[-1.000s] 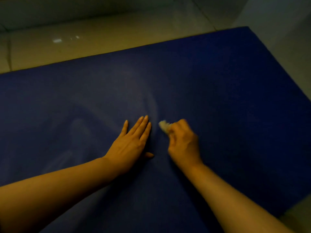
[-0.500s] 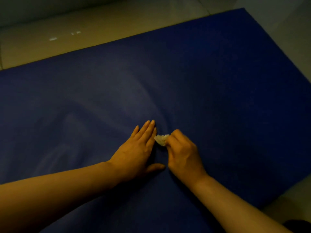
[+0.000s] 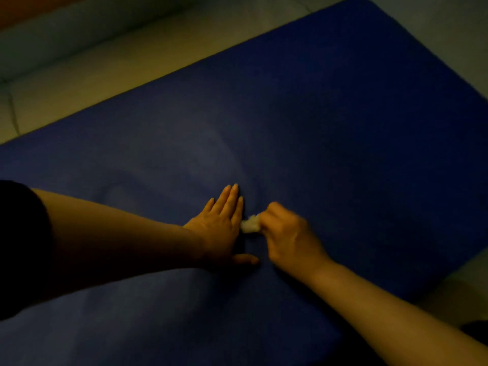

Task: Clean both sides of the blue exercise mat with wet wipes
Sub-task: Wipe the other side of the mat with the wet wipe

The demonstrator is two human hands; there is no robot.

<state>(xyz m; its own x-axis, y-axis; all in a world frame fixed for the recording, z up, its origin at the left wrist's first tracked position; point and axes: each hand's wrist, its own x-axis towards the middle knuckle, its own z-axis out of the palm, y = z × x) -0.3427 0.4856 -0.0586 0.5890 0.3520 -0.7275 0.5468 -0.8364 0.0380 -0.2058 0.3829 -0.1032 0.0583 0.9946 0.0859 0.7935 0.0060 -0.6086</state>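
While the left hand (image 3: 220,228) stays flat on the mat (image 3: 343,133), fingers straight and together, thumb splayed out toward five o'clock, the right hand (image 3: 286,233) has swept in from the three o'clock side and now sits almost against it, its fingers curled tight round a small bunched white wipe (image 3: 250,224). That wipe pokes out of the fist at nine o'clock and looks to be touching, or just shy of touching, the left index finger; the blur makes it hard to call. A second ago there was a clear strip of blue between the two hands, with the wipe farther up toward twelve; now the gap is all but gone, so this reads as the inward end of a scrubbing stroke. The view has also swung, with the mat's far edge running up toward one o'clock and pale floor (image 3: 105,83) beyond it at eleven. Faint paler streaks curve across the mat at ten and eleven o'clock, possibly damp tracks. My judgement: this side is still mid-clean, with the wide stretch toward two and three o'clock showing no such marks, and the underside not yet reached.
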